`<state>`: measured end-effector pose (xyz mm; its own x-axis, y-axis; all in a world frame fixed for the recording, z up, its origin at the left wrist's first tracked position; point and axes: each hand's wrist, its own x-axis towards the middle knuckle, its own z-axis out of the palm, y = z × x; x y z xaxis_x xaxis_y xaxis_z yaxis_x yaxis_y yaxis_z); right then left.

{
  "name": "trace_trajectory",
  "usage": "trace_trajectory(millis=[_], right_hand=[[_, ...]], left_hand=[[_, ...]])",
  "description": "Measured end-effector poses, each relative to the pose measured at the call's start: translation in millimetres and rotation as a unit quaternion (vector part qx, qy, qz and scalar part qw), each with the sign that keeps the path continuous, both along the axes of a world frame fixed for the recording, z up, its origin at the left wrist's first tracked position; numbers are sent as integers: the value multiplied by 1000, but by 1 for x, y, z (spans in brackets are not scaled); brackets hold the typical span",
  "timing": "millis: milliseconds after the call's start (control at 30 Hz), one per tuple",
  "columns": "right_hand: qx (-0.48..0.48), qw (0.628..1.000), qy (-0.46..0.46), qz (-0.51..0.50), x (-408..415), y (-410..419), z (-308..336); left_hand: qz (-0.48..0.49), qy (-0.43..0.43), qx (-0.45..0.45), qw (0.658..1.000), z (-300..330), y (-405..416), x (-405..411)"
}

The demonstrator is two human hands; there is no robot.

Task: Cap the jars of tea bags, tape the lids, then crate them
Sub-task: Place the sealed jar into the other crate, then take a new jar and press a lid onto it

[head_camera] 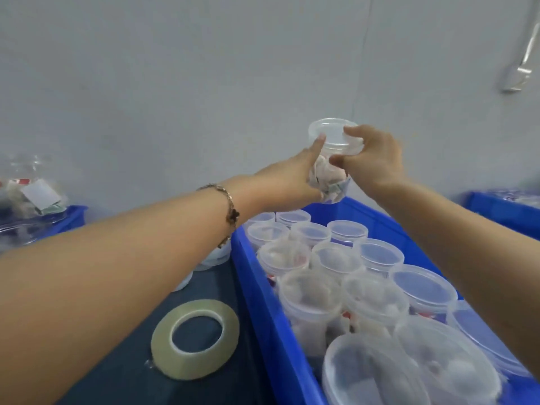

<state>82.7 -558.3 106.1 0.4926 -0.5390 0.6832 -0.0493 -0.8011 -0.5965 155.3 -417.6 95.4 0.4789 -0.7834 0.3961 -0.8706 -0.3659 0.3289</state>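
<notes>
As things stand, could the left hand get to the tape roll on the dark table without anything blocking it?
Probably yes, once freed. The left hand grips the jar held above the blue crate; the tape roll lies flat under that forearm with nothing on or over it.

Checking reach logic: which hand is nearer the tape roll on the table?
Left. The left hand grips the jar up above the tape roll; the right hand, at the jar's lid, is farther right over the blue crate.

Blue plastic crate (264,293): packed wall to wall with lidded clear plastic jars (377,255), open room only above their lids and at its far end; flat roll of clear tape (195,339) occupies the dark table (122,372) beside its left wall.
</notes>
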Motion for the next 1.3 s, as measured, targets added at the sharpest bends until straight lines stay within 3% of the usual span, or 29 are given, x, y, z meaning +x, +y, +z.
trace_trajectory(millis=[333, 567, 733, 900, 1167, 1300], right_hand=[[-14, 995, 71, -72, 80, -83, -60], [-21, 964, 248, -96, 102, -101, -102], [-30, 925, 368, -93, 100, -105, -111], [-73, 890, 433, -125, 100, -90, -91], [-166, 909, 382, -14, 105, 26, -54], [-185, 916, 356, -29, 116, 98, -29]], left_hand=[[54, -150, 128, 979, -54, -81, 82], [38, -97, 181, 978, -84, -113, 101], [23, -168, 273, 947, -97, -115, 94], [8, -217, 266, 939, -89, -81, 91], [79, -220, 331, 914, -48, 36, 77], [124, -250, 343, 897, -17, 108, 71]])
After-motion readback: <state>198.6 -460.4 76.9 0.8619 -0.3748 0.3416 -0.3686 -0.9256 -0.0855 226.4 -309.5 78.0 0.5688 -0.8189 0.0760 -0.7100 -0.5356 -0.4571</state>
